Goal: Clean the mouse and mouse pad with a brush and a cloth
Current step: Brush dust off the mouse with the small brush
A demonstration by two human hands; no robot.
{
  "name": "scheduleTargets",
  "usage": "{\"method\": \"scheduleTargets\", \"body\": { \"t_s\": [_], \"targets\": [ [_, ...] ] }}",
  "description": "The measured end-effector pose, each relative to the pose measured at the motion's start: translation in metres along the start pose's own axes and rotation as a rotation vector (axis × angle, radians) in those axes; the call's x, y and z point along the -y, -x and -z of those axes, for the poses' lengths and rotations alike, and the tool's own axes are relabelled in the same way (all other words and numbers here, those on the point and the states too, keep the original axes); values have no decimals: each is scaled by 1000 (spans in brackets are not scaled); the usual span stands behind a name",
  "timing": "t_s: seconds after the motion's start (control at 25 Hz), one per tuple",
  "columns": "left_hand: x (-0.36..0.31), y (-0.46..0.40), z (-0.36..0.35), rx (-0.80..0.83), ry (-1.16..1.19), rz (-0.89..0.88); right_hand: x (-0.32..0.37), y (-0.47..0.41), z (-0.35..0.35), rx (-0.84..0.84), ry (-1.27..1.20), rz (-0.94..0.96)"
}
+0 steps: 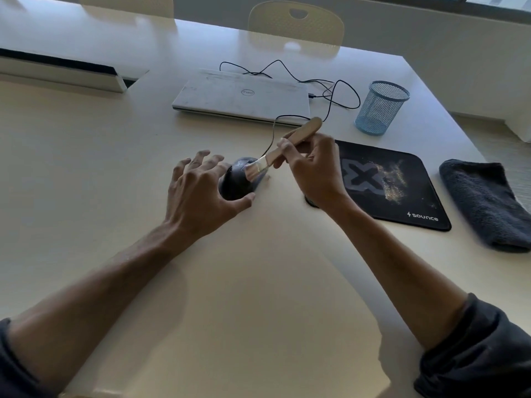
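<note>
Holding a wooden-handled brush [290, 146] in a curled grip, the right hand [311, 170] angles it down so the pale bristles touch the top of the black mouse [238, 182]. The fingers and thumb wrap the handle about midway, and the handle's rounded end points up and away from the person. The left hand [198, 191] steadies the mouse from its left side: the thumb lies against the near edge, while the fingers are spread and arch over the far side, though whether the fingertips actually press on the shell is hard to tell from this angle. The mouse sits on the pale surface [258, 282], its thin black cable [330, 93] looping back toward a closed white laptop [241, 94]. Just right of the right hand lies the black mouse pad [402, 196], dusted with light crumbs across its printed pattern. A folded dark cloth [485, 202] rests beside the pad's right edge. A blue mesh cup [380, 107] stands behind the pad.
</note>
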State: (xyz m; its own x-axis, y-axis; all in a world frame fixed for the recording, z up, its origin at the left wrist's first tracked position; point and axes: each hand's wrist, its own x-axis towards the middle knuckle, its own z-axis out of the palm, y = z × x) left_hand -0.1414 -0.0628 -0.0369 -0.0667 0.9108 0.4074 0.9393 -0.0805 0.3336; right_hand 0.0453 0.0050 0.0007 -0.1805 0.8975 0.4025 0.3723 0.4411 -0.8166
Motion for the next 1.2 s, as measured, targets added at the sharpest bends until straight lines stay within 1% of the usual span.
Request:
{"method": "scheduleTargets", "body": {
  "t_s": [0.08,0.16,0.24,0.36,0.48,0.56,0.68,0.76,0.84,0.96,1.04,1.12,1.2],
  "targets": [
    [-1,0,0,4,-5,-5,2,5,-10,85,-43,23],
    [0,0,0,-3,-13,-1,-4,7,-9,129,-59,8],
    [0,0,1,-6,-19,0,-13,1,2,98,-23,-4],
    [0,-1,0,3,-26,0,-15,-11,10,-5,14,20],
    [1,-1,0,1,-29,-8,-12,-15,-5,20,-60,11],
    [1,-1,0,-9,-36,-10,-17,-15,-7,29,-25,-46],
    [0,-2,0,-28,-37,0,-26,-21,4,-31,84,-94],
    [-1,-2,-1,-23,-43,-2,-22,-26,4,-72,73,-74],
    [-1,-1,0,-20,-43,-5,-16,-29,-2,-62,59,-58],
    [-2,-1,0,-23,-47,-6,-21,-31,-1,-37,158,-95],
    [-2,-1,1,-23,-48,-5,-24,-32,3,-70,199,-114],
    [-2,-2,1,-19,-48,-4,-23,-33,3,-84,113,-95],
    [-2,-2,1,-14,-48,-7,-22,-31,0,-31,71,-97]
  ]
}}
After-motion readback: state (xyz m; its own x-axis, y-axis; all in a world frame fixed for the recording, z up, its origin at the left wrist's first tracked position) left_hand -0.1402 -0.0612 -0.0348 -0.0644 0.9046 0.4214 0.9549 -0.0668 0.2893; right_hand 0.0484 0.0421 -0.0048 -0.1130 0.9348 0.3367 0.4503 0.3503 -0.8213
